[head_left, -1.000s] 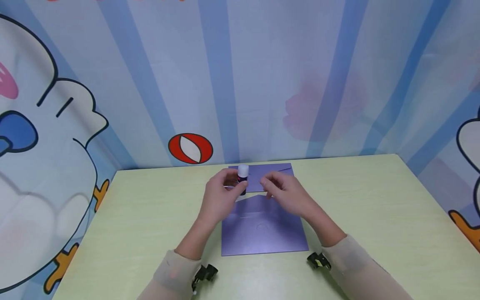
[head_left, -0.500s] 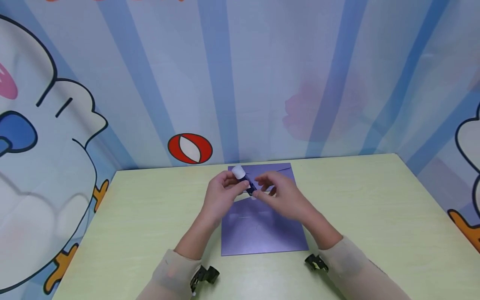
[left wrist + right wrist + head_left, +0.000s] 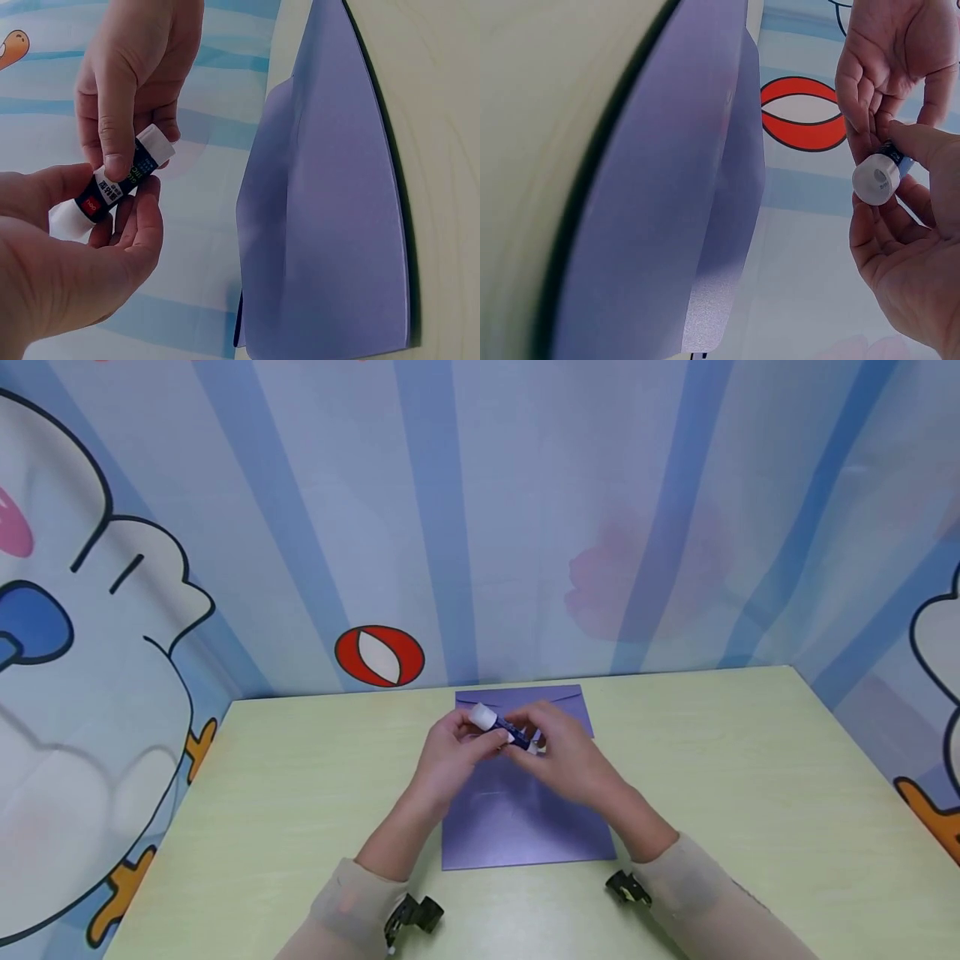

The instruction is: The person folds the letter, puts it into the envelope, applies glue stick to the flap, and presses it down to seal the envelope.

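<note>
A glue stick (image 3: 512, 732) with a dark blue body and white ends lies tilted between both hands, above two purple envelopes. My left hand (image 3: 447, 758) pinches it near the larger white end, thumb in front. At the other end, my right hand (image 3: 572, 758) grips it between thumb and fingers. The left wrist view shows the right thumb lying across the label of the glue stick (image 3: 124, 180). Below the hands lies the nearer envelope (image 3: 528, 831), its raised flap visible in both wrist views. Behind it sits the second envelope (image 3: 517, 696), partly covered by the hands.
The pale wooden table (image 3: 322, 793) extends to both sides of the envelopes. A printed cloth backdrop (image 3: 517, 527) with blue stripes and cartoon figures rises at the table's back edge. Small black cameras (image 3: 416, 914) are strapped under both wrists.
The glue stick has gone from upright to tilted, its lower end swinging right. My right hand was apart from it and has moved left to take hold of that end.
</note>
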Action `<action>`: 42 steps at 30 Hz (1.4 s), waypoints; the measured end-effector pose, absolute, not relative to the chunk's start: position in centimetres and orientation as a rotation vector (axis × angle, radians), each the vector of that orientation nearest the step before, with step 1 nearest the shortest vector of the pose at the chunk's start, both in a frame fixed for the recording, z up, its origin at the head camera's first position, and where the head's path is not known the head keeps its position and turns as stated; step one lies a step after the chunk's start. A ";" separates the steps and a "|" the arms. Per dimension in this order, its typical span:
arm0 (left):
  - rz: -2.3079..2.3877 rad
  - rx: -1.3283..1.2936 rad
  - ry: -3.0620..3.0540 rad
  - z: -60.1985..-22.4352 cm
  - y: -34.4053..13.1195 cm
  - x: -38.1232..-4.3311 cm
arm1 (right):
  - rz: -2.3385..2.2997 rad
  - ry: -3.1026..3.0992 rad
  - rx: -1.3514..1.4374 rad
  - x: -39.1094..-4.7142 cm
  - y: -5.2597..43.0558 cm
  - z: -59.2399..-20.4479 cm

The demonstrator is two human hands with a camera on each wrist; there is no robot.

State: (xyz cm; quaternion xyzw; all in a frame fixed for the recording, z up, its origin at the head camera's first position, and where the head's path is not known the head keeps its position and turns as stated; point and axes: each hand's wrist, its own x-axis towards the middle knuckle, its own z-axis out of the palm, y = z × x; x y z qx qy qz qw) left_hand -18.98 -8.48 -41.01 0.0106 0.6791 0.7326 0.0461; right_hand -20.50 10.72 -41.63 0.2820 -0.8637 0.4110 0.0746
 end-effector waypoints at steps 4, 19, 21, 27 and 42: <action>2.235 0.022 2.070 -41.0 -8.4 -19.0 | 1.214 -2.595 0.847 -20.5 10.7 -41.7; 2.090 0.032 2.251 -40.9 -8.9 -19.1 | 1.203 -2.638 0.801 -20.4 11.8 -41.0; 2.069 0.033 2.289 -40.9 -9.0 -19.1 | 1.191 -2.634 0.794 -20.4 12.2 -40.8; 1.978 0.091 2.463 -40.7 -9.4 -19.1 | 1.146 -2.623 0.778 -20.6 13.6 -40.4; 1.373 0.354 2.935 -40.6 -13.3 -19.2 | 0.981 -2.788 0.601 -22.8 21.5 -40.8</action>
